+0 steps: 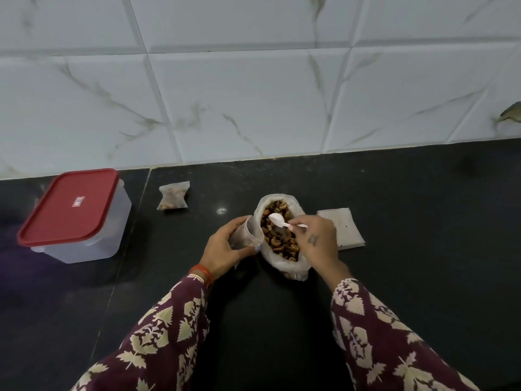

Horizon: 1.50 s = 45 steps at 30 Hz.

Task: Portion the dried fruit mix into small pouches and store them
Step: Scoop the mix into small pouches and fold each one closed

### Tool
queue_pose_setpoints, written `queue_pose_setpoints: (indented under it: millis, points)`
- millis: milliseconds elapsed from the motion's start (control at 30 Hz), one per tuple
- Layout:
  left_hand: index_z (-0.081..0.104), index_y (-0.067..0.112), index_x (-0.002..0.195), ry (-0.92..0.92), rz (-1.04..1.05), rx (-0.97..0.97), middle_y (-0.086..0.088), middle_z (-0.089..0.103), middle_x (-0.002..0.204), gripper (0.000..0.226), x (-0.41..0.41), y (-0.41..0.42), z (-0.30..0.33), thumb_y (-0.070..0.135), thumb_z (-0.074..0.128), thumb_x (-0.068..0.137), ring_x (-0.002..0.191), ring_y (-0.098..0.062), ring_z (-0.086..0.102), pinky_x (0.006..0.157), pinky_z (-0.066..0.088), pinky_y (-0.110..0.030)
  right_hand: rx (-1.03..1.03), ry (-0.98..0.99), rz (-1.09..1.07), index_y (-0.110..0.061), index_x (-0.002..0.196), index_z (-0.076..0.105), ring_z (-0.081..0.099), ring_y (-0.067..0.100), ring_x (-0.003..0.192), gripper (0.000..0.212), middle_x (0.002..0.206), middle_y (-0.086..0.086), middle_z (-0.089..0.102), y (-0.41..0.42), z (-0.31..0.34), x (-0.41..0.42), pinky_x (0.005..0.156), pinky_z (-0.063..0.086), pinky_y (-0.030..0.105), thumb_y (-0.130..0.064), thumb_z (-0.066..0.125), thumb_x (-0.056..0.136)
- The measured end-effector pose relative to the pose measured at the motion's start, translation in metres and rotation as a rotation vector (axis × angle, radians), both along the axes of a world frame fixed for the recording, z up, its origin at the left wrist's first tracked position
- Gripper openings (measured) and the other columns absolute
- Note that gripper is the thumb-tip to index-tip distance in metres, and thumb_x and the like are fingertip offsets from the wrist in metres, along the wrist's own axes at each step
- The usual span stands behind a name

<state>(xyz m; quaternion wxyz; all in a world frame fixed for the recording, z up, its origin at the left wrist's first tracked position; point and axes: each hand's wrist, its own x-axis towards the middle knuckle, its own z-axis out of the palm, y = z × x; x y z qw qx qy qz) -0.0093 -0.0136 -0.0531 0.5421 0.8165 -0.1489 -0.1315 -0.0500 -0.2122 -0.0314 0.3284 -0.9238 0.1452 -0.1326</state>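
1 filled pouch (pixel 173 196) done; left hand (pixel 222 246) grips an open pouch (pixel 245 231), right hand (pixel 315 235) pinches spoon (pixel 277 220) over fruit bag (pixel 282 235); box (pixel 76 213) lidded.

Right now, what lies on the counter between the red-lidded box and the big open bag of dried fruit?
In the head view, one filled small pouch lies between the red-lidded box and the open bag. The rest is bare dark counter.

Dim, soft indoor light. The dark counter (pixel 394 210) shows one small glare spot (pixel 222 211). Wall tiles (pixel 253 94) bend at the edges from wide-angle distortion; everything looks slightly blurred.
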Motion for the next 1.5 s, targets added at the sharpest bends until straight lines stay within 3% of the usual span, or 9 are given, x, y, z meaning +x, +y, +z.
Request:
queue_pose_setpoints:
  millis: [200, 300, 500, 700, 900, 1000, 1100, 1233, 1500]
  points:
    - [0.049, 0.033, 0.129, -0.034, -0.031, 0.058, 0.013, 0.053, 0.124, 0.067, 0.002, 0.001, -0.007, 0.022, 0.081, 0.071, 0.109, 0.004, 0.05, 0.077, 0.041, -0.001, -0.369, 0.086, 0.362, -0.018, 0.108, 0.071, 0.059, 0.016, 0.1, 0.023, 0.106, 0.002, 0.067, -0.001, 0.0, 0.006, 0.088, 0.046, 0.024, -0.013, 0.057, 0.092]
    - [0.049, 0.034, 0.131, -0.061, -0.04, 0.085, 0.01, 0.054, 0.127, 0.07, 0.005, 0.001, -0.013, 0.029, 0.082, 0.07, 0.116, -0.003, 0.051, 0.091, 0.042, -0.012, -0.418, 0.054, 0.41, -0.013, 0.098, 0.075, 0.061, 0.02, 0.091, 0.02, 0.096, 0.005, 0.071, -0.02, 0.002, -0.001, 0.08, 0.045, 0.023, -0.004, 0.062, 0.086]
    - [0.048, 0.036, 0.133, -0.066, -0.044, 0.093, 0.011, 0.055, 0.128, 0.074, 0.004, -0.004, -0.021, 0.035, 0.083, 0.068, 0.118, -0.006, 0.052, 0.101, 0.047, -0.036, -0.34, -0.017, 0.214, -0.013, 0.095, 0.076, 0.065, 0.022, 0.084, 0.017, 0.086, 0.007, 0.072, -0.033, 0.006, -0.012, 0.077, 0.05, 0.03, -0.01, 0.06, 0.089]
    - [0.046, 0.032, 0.135, -0.101, -0.043, 0.121, 0.007, 0.054, 0.128, 0.075, 0.001, -0.008, -0.022, 0.032, 0.082, 0.069, 0.116, -0.007, 0.053, 0.099, 0.049, -0.035, -0.347, 0.204, 0.189, -0.023, 0.111, 0.07, 0.063, 0.014, 0.092, 0.023, 0.101, 0.0, 0.071, -0.015, 0.013, -0.01, 0.078, 0.047, 0.022, -0.021, 0.058, 0.092]
    - [0.046, 0.032, 0.134, -0.136, -0.027, 0.131, 0.013, 0.054, 0.122, 0.074, -0.003, -0.013, -0.024, 0.027, 0.082, 0.07, 0.115, -0.008, 0.052, 0.101, 0.046, -0.038, -0.121, 0.272, 0.146, -0.018, 0.095, 0.076, 0.065, 0.011, 0.088, 0.013, 0.095, -0.002, 0.074, -0.02, 0.016, 0.001, 0.074, 0.045, 0.019, -0.021, 0.069, 0.085]
    - [0.046, 0.033, 0.134, -0.148, -0.021, 0.129, 0.016, 0.053, 0.119, 0.074, -0.004, -0.015, -0.023, 0.027, 0.082, 0.07, 0.113, -0.006, 0.052, 0.102, 0.045, -0.036, 0.056, 0.326, 0.114, -0.017, 0.089, 0.076, 0.064, 0.008, 0.072, 0.008, 0.089, 0.001, 0.074, -0.019, 0.012, 0.006, 0.078, 0.051, 0.022, -0.017, 0.07, 0.084]
    - [0.045, 0.032, 0.134, -0.147, -0.031, 0.129, 0.016, 0.052, 0.119, 0.073, -0.005, -0.016, -0.019, 0.024, 0.081, 0.072, 0.109, -0.001, 0.05, 0.1, 0.045, -0.027, 0.312, 0.443, 0.037, -0.019, 0.078, 0.073, 0.063, 0.007, 0.058, 0.01, 0.084, 0.003, 0.074, -0.028, 0.015, 0.009, 0.061, 0.048, 0.021, -0.011, 0.07, 0.082]
    - [0.045, 0.028, 0.136, -0.152, -0.027, 0.143, 0.013, 0.053, 0.12, 0.073, -0.005, -0.018, -0.019, 0.024, 0.081, 0.072, 0.106, 0.001, 0.049, 0.099, 0.043, -0.025, 0.539, 0.455, -0.07, -0.012, 0.081, 0.073, 0.063, 0.012, 0.056, 0.006, 0.079, 0.007, 0.073, -0.026, 0.017, 0.009, 0.044, 0.035, 0.017, -0.007, 0.071, 0.081]
    - [0.044, 0.041, 0.128, -0.115, -0.035, 0.111, 0.017, 0.052, 0.117, 0.07, -0.003, -0.016, -0.017, 0.026, 0.082, 0.071, 0.112, -0.004, 0.051, 0.102, 0.044, -0.033, 0.855, 0.443, -0.225, -0.008, 0.093, 0.07, 0.062, 0.008, 0.059, 0.009, 0.08, 0.006, 0.073, -0.024, 0.011, 0.005, 0.043, 0.037, 0.015, -0.007, 0.068, 0.085]
